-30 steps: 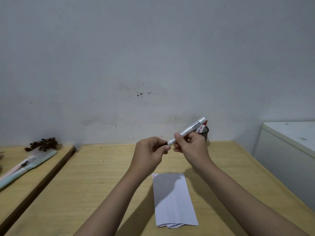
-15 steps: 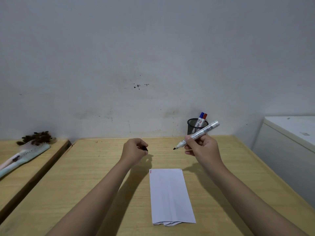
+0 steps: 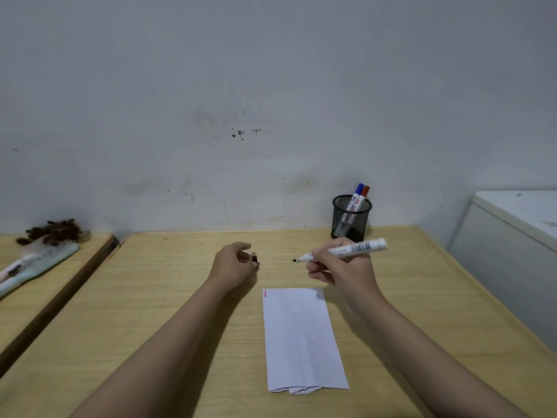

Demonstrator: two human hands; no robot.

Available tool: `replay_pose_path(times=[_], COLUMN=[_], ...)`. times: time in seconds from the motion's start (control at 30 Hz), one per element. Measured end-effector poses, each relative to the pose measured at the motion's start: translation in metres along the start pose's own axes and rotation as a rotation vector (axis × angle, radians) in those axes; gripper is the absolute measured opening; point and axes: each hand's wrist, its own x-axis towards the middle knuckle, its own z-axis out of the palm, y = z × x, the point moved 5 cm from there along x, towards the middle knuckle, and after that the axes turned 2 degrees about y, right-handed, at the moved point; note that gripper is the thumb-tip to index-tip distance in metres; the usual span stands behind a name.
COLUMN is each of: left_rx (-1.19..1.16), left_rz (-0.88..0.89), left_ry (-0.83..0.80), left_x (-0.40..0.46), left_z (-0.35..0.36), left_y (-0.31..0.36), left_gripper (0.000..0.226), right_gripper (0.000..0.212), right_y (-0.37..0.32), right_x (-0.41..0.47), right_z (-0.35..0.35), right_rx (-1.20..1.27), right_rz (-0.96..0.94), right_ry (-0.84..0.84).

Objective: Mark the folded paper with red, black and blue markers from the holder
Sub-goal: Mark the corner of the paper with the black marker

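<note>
A folded white paper lies on the wooden desk, with a small red mark at its top left corner. My right hand grips an uncapped black marker, tip pointing left, above the desk just beyond the paper's top edge. My left hand rests on the desk left of the paper, closed around the marker's black cap. A black mesh holder stands by the wall and holds a blue-capped marker and a red-capped marker.
A second wooden desk on the left carries a pale brush and a clump of dark brown stuff. A white cabinet stands to the right. The grey wall is close behind the desk.
My hands pulled apart and the cap came off the black marker. Both hands then dropped lower toward the desk, the left one now resting on it with the cap.
</note>
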Motion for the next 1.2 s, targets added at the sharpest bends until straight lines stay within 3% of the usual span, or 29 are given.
replay_pose_path(times=[0.13, 0.27, 0.37, 0.5, 0.73, 1.2], left_rx=[-0.156, -0.236, 0.047, 0.277, 0.384, 0.316], left_rz=[0.012, 0.041, 0.081, 0.172, 0.201, 0.147], left_ry=[0.082, -0.084, -0.149, -0.134, -0.143, -0.142], left_x=[-0.032, -0.070, -0.074, -0.075, -0.072, -0.067], left_z=[-0.015, -0.012, -0.008, -0.003, -0.003, -0.004], left_y=[0.006, 0.009, -0.003, -0.007, -0.007, -0.012], left_gripper=[0.029, 0.025, 0.040, 0.032, 0.038, 0.038], right_gripper=[0.013, 0.009, 0.006, 0.010, 0.011, 0.009], right_y=[0.012, 0.038, 0.060, 0.077, 0.080, 0.082], right_x=[0.000, 0.001, 0.003, 0.003, 0.001, 0.001], right_z=[0.012, 0.026, 0.032, 0.031, 0.031, 0.031], right_rx=[0.040, 0.042, 0.013, -0.071, -0.204, -0.332], right_rz=[0.050, 0.164, 0.236, 0.172, 0.058, 0.033], right_ry=[-0.036, -0.057, -0.045, -0.009, -0.041, -0.057])
